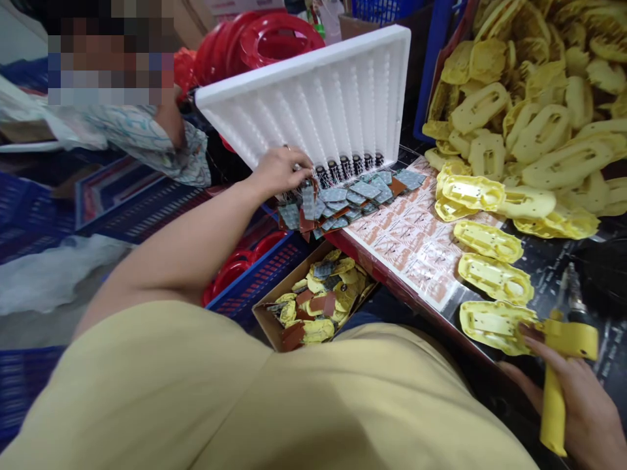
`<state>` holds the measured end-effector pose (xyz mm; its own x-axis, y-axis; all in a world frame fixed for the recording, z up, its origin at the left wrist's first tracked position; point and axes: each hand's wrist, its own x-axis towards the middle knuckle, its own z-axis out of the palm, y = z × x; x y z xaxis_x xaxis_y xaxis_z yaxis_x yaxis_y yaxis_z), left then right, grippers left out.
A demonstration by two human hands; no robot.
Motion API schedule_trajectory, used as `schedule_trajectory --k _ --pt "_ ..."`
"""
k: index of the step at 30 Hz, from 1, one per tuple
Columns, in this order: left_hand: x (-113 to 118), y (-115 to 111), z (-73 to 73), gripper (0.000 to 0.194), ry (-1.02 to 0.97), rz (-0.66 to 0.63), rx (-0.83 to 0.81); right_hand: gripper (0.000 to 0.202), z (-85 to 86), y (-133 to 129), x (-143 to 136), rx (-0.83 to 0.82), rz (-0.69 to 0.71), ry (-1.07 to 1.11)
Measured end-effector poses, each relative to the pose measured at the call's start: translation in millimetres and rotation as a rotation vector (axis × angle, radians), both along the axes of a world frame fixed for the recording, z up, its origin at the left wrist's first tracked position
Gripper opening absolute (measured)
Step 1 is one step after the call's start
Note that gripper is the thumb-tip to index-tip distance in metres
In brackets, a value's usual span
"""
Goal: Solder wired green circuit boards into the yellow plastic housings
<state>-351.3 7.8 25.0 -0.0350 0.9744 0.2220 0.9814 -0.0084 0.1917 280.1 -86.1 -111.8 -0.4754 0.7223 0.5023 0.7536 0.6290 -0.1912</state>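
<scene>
My left hand (283,171) reaches to the lower edge of a ribbed white foam tray (313,104), its fingers pinched at the near end of a row of black wired parts (345,168) and grey-and-brown boards (365,190). What the fingertips hold is too small to make out. At the lower right, my right hand (578,391) is closed around a yellow tool (571,339) with a handle pointing down. Its tip end is close to the nearest of several yellow plastic shells (494,323) lined up on the dark table.
Yellow shells (533,117) fill a large bin at the upper right. A cardboard box (267,326) with yellow pieces and boards stands below the table edge. Red rings (279,39) lie behind the foam tray. Another person (147,137) is at the upper left, near blue crates (112,202).
</scene>
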Motion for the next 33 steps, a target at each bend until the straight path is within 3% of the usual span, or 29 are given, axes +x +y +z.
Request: schedule_trajectory --k 3,6,9,13,20,22,25,29,33 --pt "19.3 2.6 1.0 0.032 -0.358 0.057 0.174 0.066 1.9 8.5 -17.5 0.159 0.080 -0.032" --pt "53.4 7.5 1.0 0.048 -0.688 -0.081 0.201 0.069 12.4 13.3 -34.1 0.179 0.079 -0.044" --pt "95.8 13.9 -1.4 0.043 -0.878 -0.217 0.124 0.070 23.2 13.1 -42.7 0.235 0.056 -0.027" --pt "163.9 18.7 -9.4 0.035 -1.168 -0.316 -0.048 0.063 30.9 6.4 -51.7 0.190 -0.002 0.205" --pt "286.7 -2.2 -39.6 0.058 -1.600 -0.457 -0.568 0.047 30.0 14.7 -88.4 -0.153 0.016 0.698" --pt "304.3 -8.3 -49.2 0.059 -1.619 -0.496 -0.577 0.043 29.7 19.6 -94.5 -0.172 -0.022 0.811" --pt "309.5 -13.0 -59.5 0.055 -1.461 -0.576 -0.383 0.038 31.9 19.9 -91.1 -0.106 -0.087 0.825" --pt "292.7 -17.0 -61.8 0.038 -1.054 -0.690 -0.138 0.047 38.7 16.5 -67.2 0.206 -0.018 0.471" --pt "279.3 -15.8 -57.7 0.041 -0.879 -0.810 -0.287 0.062 42.9 16.9 -45.7 0.365 0.104 0.201"
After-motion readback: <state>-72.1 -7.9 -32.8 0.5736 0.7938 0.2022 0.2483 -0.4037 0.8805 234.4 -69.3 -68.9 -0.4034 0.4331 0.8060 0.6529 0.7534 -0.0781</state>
